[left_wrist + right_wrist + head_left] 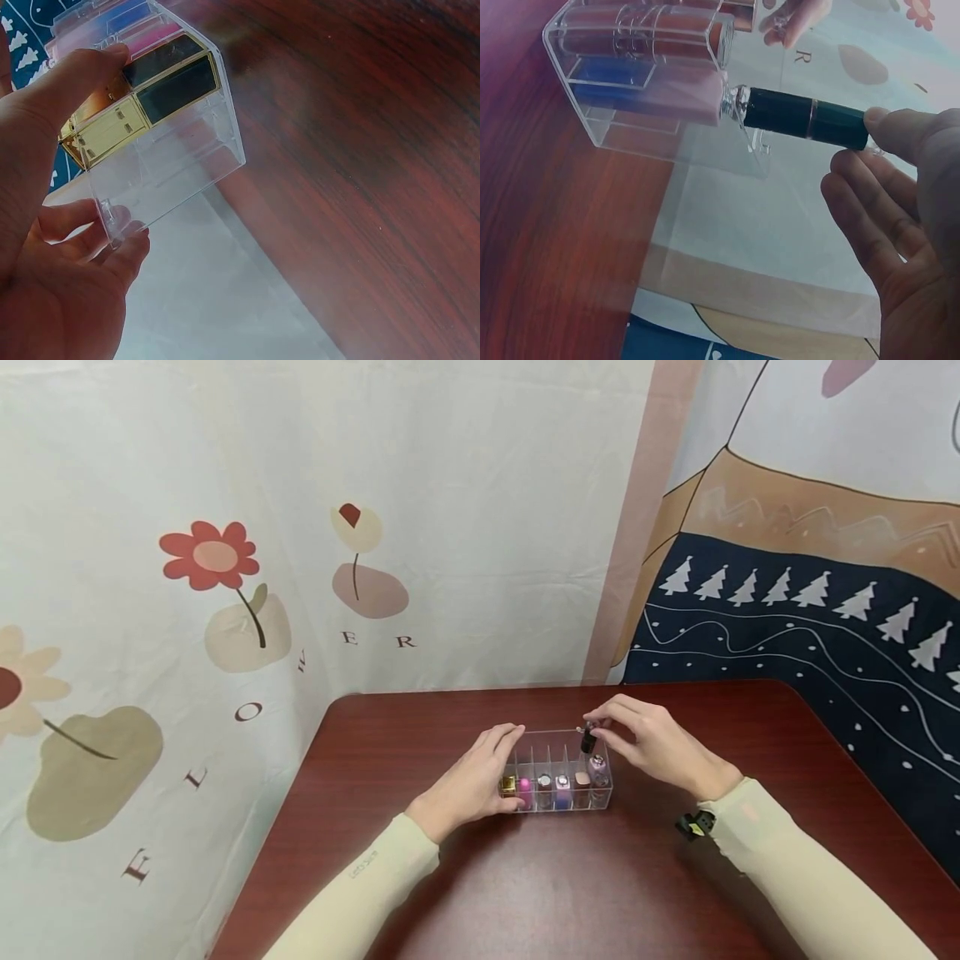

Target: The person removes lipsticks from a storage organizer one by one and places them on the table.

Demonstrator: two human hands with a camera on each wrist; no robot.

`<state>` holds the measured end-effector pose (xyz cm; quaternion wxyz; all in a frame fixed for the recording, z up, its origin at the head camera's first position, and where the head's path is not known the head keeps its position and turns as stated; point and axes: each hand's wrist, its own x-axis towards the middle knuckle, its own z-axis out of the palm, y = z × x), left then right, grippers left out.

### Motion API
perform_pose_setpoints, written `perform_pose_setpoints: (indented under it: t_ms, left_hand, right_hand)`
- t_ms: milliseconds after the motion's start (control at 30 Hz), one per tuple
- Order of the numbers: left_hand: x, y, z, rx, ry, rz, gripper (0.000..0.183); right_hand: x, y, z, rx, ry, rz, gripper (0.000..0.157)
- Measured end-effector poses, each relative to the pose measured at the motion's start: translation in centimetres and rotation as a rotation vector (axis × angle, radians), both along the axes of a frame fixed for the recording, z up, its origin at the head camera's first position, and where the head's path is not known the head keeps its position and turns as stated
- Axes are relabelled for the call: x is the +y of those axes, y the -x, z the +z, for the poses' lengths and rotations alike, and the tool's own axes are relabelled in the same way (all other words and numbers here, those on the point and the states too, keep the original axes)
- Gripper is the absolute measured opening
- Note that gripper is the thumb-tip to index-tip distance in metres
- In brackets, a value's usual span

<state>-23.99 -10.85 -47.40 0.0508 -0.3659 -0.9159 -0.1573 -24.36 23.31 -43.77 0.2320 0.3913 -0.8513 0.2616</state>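
Observation:
A clear plastic lipstick organizer [540, 752] stands on the table with lipsticks in its front row. My left hand [468, 785] grips its left end, thumb at the front and fingers at the back. Beside that thumb in the left wrist view is a gold and black lipstick [176, 86]. At the other end, my right hand [663, 747] pinches a dark lipstick tube [806, 118] by one end, between thumb and fingertips. The tube's other end is right at the organizer's back right compartments. A pale purple lipstick [597, 765] with a clear top sits nearby at the right end.
The organizer rests on a dark reddish-brown table [480, 893]. A white curtain [465, 485] with printed flowers hangs behind and to the left, and a navy cloth [795, 635] with white trees to the right. A small black device [696, 824] is at my right wrist.

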Motion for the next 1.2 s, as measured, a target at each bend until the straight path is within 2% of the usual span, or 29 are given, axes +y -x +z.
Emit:
perform_pose_setpoints:
  t_ms: [267,433,867,1200]
  left_hand:
    - [-0.1,0.0,0.1,0.006,0.006,0.001,0.124]
    - [0.0,-0.1,0.1,0.007,0.018,0.006,0.124]
    - [0.0,-0.2,0.1,0.006,0.017,-0.001,0.124]
    - [0.0,0.0,0.0,0.022,0.026,-0.002,0.124]
  right_hand:
    - [0.6,0.4,0.0,0.09,0.056,-0.02,0.044]
    - [1.1,0.5,0.2,0.111,0.093,-0.031,0.045]
    - [2.5,0.2,0.1,0.11,0.11,-0.135,0.048]
    - [3.6,0.5,-1.2,0.051,0.079,-0.193,0.043]
